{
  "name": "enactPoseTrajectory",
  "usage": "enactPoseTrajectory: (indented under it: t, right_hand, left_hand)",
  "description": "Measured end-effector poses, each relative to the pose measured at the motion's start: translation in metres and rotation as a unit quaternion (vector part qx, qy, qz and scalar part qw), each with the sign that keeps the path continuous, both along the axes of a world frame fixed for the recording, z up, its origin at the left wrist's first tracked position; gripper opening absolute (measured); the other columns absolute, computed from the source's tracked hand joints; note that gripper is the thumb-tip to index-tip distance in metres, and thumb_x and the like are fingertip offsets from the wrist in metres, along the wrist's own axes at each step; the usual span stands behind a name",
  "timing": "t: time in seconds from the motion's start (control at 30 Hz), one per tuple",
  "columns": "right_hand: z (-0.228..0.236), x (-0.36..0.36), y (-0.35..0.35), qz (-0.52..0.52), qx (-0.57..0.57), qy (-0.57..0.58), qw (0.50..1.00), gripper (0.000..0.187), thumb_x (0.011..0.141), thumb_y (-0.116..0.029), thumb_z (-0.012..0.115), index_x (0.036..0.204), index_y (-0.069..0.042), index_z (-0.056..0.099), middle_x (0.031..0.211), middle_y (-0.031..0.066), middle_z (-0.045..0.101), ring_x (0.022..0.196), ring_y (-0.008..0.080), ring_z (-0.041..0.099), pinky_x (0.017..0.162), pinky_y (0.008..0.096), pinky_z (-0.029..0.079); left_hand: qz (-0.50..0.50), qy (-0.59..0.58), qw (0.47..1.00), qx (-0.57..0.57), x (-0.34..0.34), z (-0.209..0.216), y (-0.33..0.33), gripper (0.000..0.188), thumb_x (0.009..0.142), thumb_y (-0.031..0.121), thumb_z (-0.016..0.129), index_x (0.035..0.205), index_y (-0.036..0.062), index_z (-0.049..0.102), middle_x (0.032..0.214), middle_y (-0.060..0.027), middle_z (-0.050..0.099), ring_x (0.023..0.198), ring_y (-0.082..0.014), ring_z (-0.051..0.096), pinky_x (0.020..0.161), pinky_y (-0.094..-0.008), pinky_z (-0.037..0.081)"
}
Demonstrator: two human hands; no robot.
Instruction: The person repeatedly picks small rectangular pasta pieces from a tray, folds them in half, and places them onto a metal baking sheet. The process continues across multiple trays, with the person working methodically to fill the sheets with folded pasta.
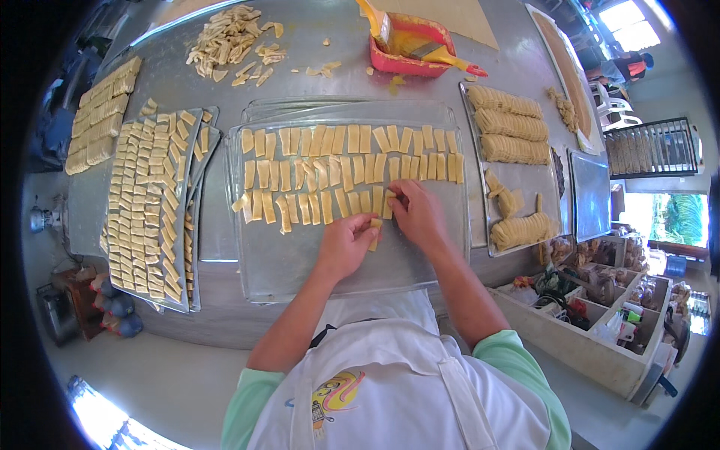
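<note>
In front of me lies a metal baking tray with three rows of short, flat dough strips. My left hand is closed, thumb and fingers pinching a dough strip over the tray, just below the third row. My right hand is at the right end of that row, its thumb and fingertips closed on another dough strip. The fingers partly cover both strips. The near part of the tray is bare metal around my wrists.
Left stands a tray of shaped dough pieces; stacked dough lies beyond it. Loose dough scraps sit at the far side, near a red tub with brushes. Another dough tray is at right, above a compartmented box.
</note>
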State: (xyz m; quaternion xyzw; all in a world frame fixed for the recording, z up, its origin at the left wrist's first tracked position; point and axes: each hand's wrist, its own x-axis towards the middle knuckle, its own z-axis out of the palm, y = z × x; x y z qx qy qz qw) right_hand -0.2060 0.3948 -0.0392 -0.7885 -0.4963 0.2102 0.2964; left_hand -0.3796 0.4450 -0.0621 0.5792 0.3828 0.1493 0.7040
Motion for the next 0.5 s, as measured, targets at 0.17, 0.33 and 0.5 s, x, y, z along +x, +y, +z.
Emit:
enactPoseTrajectory:
  t: [0.17, 0.33, 0.5]
  right_hand:
    - [0.017, 0.003, -0.007, 0.021, -0.028, 0.028, 0.999, 0.026, 0.087, -0.010, 0.065, 0.113, -0.006, 0.065, 0.099, 0.0134, 0.068, 0.085, 0.0293, 0.066, 0.078, 0.0396, 0.051]
    - [0.021, 0.006, -0.024, 0.027, -0.044, 0.116, 0.992, 0.025, 0.082, -0.009, 0.070, 0.106, -0.004, 0.066, 0.092, 0.0096, 0.068, 0.075, 0.0222, 0.065, 0.068, 0.0341, 0.051]
    - [0.000, 0.012, -0.009, -0.027, -0.004, -0.018, 0.999, 0.021, 0.085, -0.014, 0.068, 0.103, -0.004, 0.066, 0.092, 0.0116, 0.068, 0.078, 0.0264, 0.066, 0.070, 0.0362, 0.052]
  left_hand:
    - [-0.020, 0.010, 0.997, 0.079, 0.005, 0.007, 0.004, 0.035, 0.093, 0.004, 0.052, 0.127, -0.0058, 0.057, 0.096, -0.0096, 0.072, 0.090, -0.0142, 0.068, 0.080, -0.0275, 0.052]
    - [-0.087, 0.050, 0.992, 0.071, 0.022, 0.013, 0.003, 0.039, 0.096, 0.002, 0.049, 0.133, -0.0086, 0.050, 0.096, -0.0108, 0.071, 0.089, -0.0137, 0.068, 0.078, -0.0267, 0.054]
    - [-0.060, 0.028, 0.996, -0.055, 0.027, 0.010, -0.002, 0.040, 0.098, 0.004, 0.049, 0.136, -0.0097, 0.047, 0.096, -0.0132, 0.069, 0.084, -0.0173, 0.070, 0.073, -0.0272, 0.057]
